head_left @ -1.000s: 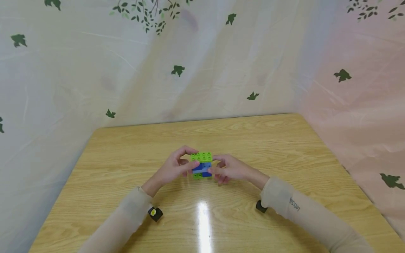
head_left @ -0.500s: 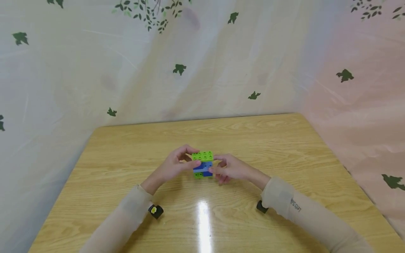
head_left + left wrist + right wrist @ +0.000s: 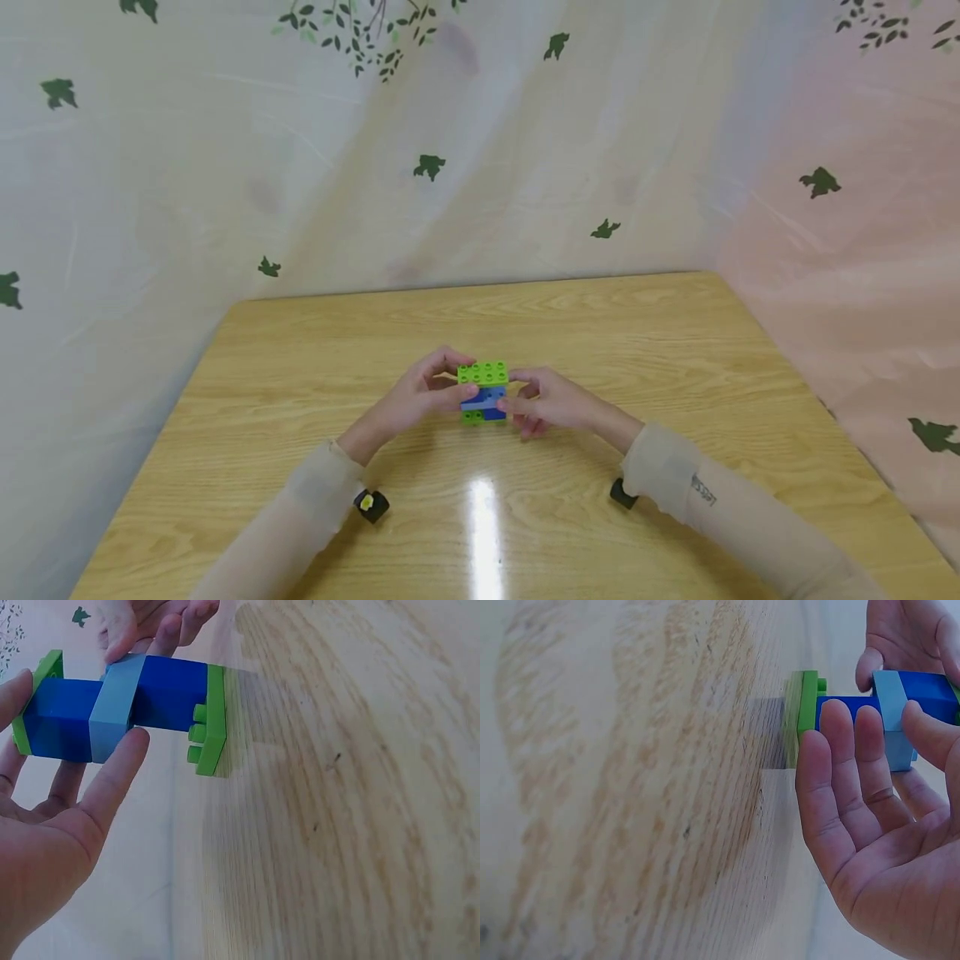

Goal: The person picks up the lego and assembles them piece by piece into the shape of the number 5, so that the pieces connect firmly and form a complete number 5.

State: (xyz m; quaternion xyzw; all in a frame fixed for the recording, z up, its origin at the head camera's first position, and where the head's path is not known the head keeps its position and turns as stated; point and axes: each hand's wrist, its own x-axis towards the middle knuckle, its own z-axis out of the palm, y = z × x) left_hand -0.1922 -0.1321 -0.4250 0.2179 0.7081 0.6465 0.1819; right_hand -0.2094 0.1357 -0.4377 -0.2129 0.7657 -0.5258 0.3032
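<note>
A stack of toy building bricks (image 3: 482, 374) stands on the wooden table in the head view. From bottom to top it has a green plate (image 3: 216, 712), a dark blue brick (image 3: 174, 691), a light blue plate (image 3: 112, 724), another dark blue brick (image 3: 61, 718) and a green plate with studs. My left hand (image 3: 417, 393) grips the upper stack from the left, thumb in front, a finger at the top plate. From the right, my right hand (image 3: 553, 399) pinches the stack, thumb on the light blue plate; its lower fingers (image 3: 815, 761) hang beside the lower brick.
The wooden table (image 3: 637, 350) spreads around both hands. Behind it and along its right side hangs a pale cloth (image 3: 337, 167) printed with leaves and birds. A small black device (image 3: 371, 505) sits at the left wrist, another black device (image 3: 622, 493) at the right.
Both hands keep their hold and the stack looks the same. The whole head view shifts slightly, so everything appears a little farther right.
</note>
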